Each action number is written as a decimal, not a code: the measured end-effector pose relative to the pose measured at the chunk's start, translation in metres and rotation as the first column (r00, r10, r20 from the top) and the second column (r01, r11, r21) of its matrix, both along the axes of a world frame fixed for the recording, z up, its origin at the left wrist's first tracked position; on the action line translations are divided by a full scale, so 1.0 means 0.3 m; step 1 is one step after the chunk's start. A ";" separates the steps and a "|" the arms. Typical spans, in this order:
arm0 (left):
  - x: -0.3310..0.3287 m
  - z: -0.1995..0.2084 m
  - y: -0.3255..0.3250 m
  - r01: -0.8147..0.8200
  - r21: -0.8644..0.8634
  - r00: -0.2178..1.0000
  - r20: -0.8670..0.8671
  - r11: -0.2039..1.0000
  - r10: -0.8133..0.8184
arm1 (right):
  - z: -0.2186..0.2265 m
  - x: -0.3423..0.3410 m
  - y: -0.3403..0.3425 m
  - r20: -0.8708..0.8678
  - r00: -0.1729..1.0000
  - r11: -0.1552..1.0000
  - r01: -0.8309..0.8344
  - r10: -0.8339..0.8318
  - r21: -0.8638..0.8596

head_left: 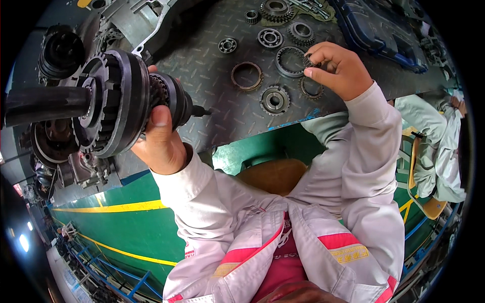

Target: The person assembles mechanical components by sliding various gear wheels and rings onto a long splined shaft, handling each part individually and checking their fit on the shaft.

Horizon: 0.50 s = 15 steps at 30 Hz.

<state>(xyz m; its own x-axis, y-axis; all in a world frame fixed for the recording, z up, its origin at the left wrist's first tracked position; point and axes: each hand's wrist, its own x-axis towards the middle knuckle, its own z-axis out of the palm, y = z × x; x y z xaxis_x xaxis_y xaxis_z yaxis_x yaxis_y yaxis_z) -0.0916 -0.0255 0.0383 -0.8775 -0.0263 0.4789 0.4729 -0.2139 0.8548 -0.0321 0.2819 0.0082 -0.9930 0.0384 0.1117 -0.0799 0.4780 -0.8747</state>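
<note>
My left hand (164, 134) is wrapped round a transmission shaft with gears (124, 101), holding it tilted up off the bench at the left. A thick bare shaft end points left, and a thin end points right. Over on the right, my right hand (341, 70) has thumb and fingers pinched together at a small dark piece too hidden to name. Just left of those fingertips lies a toothed ring (278, 64). Below them is a thinner toothed ring (311, 96), partly covered by the hand. A bronze-coloured ring (233, 77) and a toothed hub (275, 100) lie nearby.
Bearings (270, 38) and gears (301, 31) lie farther back on the dark tread-plate bench (227, 129). A blue tool case (376, 33) stands at back right, a metal housing (139, 22) at back left. Another person (439, 146) sits at the right.
</note>
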 end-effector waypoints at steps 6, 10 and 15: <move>-0.011 -0.004 0.013 0.030 -0.041 0.999 -0.036 0.999 -0.032 | 0.005 0.003 0.007 -0.036 0.999 0.991 -0.027 0.032 0.128; -0.023 -0.037 -0.028 -0.015 -0.091 0.996 -0.093 0.996 0.006 | -0.050 -0.017 0.060 -0.121 0.993 0.993 0.003 0.012 0.119; -0.014 0.008 -0.005 -0.021 -0.103 0.993 -0.121 0.994 0.009 | -0.101 -0.029 0.138 -0.160 0.981 0.977 0.133 -0.106 0.165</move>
<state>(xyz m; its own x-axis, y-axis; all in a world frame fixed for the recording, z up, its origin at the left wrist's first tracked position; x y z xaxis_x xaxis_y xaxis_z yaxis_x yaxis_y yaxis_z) -0.0959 -0.0269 0.0406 -0.8135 0.0164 0.5814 0.5757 -0.1194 0.8089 -0.0409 0.3235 -0.0221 -0.9538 0.1228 0.2741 -0.1364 0.6359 -0.7596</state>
